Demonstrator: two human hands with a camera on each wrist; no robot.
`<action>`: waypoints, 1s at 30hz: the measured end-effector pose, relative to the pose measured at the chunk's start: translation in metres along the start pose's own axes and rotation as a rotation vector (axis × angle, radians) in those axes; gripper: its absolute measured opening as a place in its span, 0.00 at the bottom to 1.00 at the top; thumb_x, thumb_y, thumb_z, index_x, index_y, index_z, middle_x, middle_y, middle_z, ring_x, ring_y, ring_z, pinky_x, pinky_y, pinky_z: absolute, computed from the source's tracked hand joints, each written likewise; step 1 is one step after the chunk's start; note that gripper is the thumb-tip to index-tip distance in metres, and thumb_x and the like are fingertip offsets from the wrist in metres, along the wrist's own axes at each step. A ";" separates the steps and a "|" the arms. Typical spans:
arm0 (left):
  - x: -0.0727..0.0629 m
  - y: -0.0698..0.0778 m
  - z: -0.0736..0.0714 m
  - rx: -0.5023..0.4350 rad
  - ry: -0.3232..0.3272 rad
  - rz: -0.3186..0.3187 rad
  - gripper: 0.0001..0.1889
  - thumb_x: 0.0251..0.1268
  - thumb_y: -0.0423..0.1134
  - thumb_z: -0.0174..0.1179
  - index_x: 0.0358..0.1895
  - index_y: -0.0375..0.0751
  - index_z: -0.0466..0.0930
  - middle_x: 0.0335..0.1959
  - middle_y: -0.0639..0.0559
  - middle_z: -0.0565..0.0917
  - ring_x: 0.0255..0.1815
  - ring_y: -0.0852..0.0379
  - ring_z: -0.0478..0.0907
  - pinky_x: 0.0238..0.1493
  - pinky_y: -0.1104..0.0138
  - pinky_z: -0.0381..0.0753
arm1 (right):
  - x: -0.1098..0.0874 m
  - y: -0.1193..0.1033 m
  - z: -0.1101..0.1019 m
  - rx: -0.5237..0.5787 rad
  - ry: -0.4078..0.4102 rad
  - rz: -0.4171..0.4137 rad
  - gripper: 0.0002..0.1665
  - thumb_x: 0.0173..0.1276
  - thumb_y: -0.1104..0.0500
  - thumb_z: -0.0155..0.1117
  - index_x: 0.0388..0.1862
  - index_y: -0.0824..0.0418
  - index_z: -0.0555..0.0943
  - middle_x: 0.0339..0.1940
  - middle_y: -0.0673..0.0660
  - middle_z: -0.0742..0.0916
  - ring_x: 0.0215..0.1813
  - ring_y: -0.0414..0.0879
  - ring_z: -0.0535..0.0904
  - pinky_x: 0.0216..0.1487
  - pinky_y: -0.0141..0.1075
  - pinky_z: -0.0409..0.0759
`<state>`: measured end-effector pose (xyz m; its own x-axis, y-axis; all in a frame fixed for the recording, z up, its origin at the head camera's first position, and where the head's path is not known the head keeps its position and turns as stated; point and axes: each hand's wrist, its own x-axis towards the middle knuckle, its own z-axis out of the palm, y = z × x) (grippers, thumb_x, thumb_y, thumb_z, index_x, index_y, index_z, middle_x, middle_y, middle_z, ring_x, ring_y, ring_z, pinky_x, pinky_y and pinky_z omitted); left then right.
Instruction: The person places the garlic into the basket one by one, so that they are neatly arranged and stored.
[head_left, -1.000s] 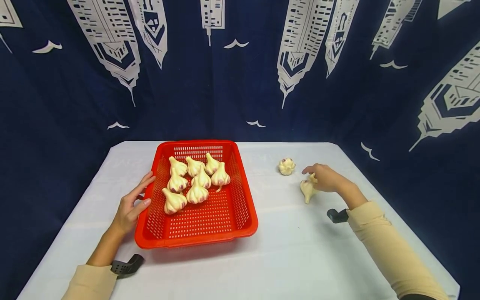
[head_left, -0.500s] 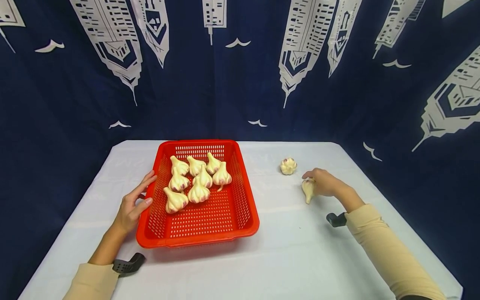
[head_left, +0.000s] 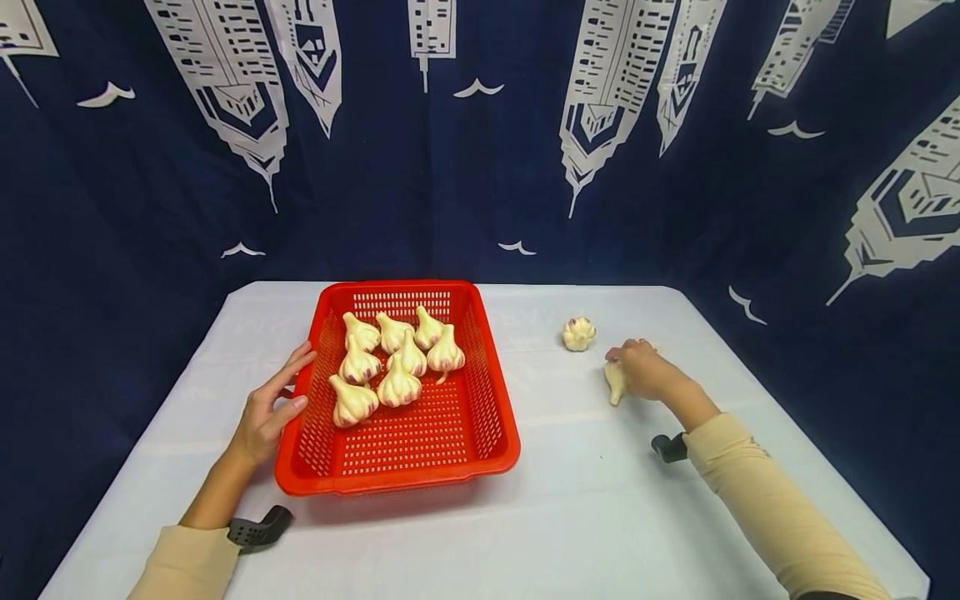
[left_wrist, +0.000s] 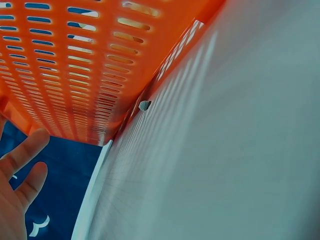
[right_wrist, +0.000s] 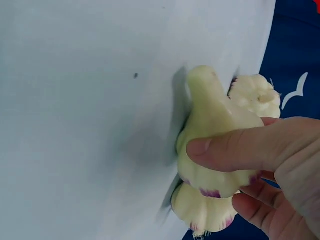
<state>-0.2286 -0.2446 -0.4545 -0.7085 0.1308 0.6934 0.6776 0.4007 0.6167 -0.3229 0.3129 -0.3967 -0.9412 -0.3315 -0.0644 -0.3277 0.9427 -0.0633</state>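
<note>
At the right of the table, my right hand [head_left: 647,372] pinches a garlic bulb [right_wrist: 215,112], its thumb laid across the pale side. A second garlic bulb [right_wrist: 205,206] lies right beneath it, close to the curled fingers; in the head view the hand mostly hides it. Farther back sits another garlic bulb [head_left: 579,333] on its own. My left hand [head_left: 258,421] touches the left side of a red plastic basket [head_left: 401,485], fingers and thumb extended. Several purple-streaked garlic bulbs [head_left: 399,385] rest inside, toward the back and left.
A white cloth covers the table [head_left: 555,517]. Behind it hangs a navy curtain [head_left: 465,183] with white building prints. The basket stands left of centre with slotted walls. Dark wrist devices [head_left: 261,528] sit at both sleeves.
My right hand has lowered and closed in around the near garlic bulb, covering more of it and the one beside it. The left hand and basket keep their places; the head view shifts slightly.
</note>
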 end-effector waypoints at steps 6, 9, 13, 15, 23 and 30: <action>0.002 0.001 0.000 0.006 0.000 -0.006 0.30 0.56 0.30 0.49 0.66 0.31 0.72 0.72 0.38 0.67 0.48 0.68 0.75 0.41 0.74 0.70 | -0.001 0.000 -0.001 -0.017 0.030 -0.032 0.34 0.47 0.77 0.72 0.57 0.72 0.78 0.49 0.71 0.80 0.54 0.67 0.73 0.54 0.58 0.75; 0.001 0.000 0.000 0.007 -0.002 -0.003 0.30 0.56 0.30 0.50 0.67 0.31 0.72 0.72 0.37 0.67 0.48 0.69 0.75 0.41 0.74 0.70 | 0.000 0.005 0.000 -0.010 0.062 -0.061 0.34 0.45 0.72 0.76 0.55 0.75 0.78 0.47 0.70 0.81 0.51 0.66 0.76 0.54 0.57 0.75; 0.000 -0.001 0.000 0.013 -0.004 -0.005 0.30 0.56 0.31 0.50 0.67 0.31 0.72 0.72 0.37 0.67 0.49 0.69 0.75 0.41 0.75 0.70 | 0.000 0.008 -0.002 0.062 0.103 -0.083 0.35 0.44 0.68 0.77 0.53 0.78 0.77 0.44 0.69 0.83 0.46 0.62 0.79 0.52 0.55 0.77; 0.000 0.000 0.000 0.016 -0.004 -0.005 0.30 0.56 0.31 0.50 0.67 0.31 0.72 0.72 0.37 0.67 0.49 0.69 0.75 0.41 0.75 0.70 | 0.001 0.007 -0.005 0.104 0.112 -0.080 0.35 0.45 0.67 0.77 0.53 0.79 0.76 0.44 0.70 0.83 0.45 0.60 0.80 0.52 0.55 0.77; -0.003 0.000 -0.002 0.029 -0.029 -0.002 0.29 0.58 0.30 0.49 0.67 0.28 0.70 0.72 0.34 0.66 0.50 0.70 0.74 0.42 0.75 0.70 | 0.000 -0.004 -0.016 0.194 0.167 -0.102 0.35 0.49 0.63 0.74 0.56 0.78 0.76 0.47 0.71 0.84 0.41 0.55 0.79 0.46 0.51 0.79; -0.001 0.000 -0.001 0.019 -0.024 0.008 0.29 0.58 0.29 0.50 0.67 0.30 0.71 0.72 0.35 0.66 0.50 0.68 0.74 0.42 0.73 0.70 | 0.004 -0.018 -0.034 0.231 0.224 -0.158 0.35 0.53 0.62 0.70 0.61 0.74 0.75 0.49 0.70 0.85 0.39 0.53 0.78 0.43 0.48 0.78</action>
<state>-0.2276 -0.2458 -0.4550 -0.7076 0.1561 0.6892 0.6798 0.4162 0.6038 -0.3231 0.2961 -0.3619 -0.8834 -0.4317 0.1825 -0.4676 0.8383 -0.2804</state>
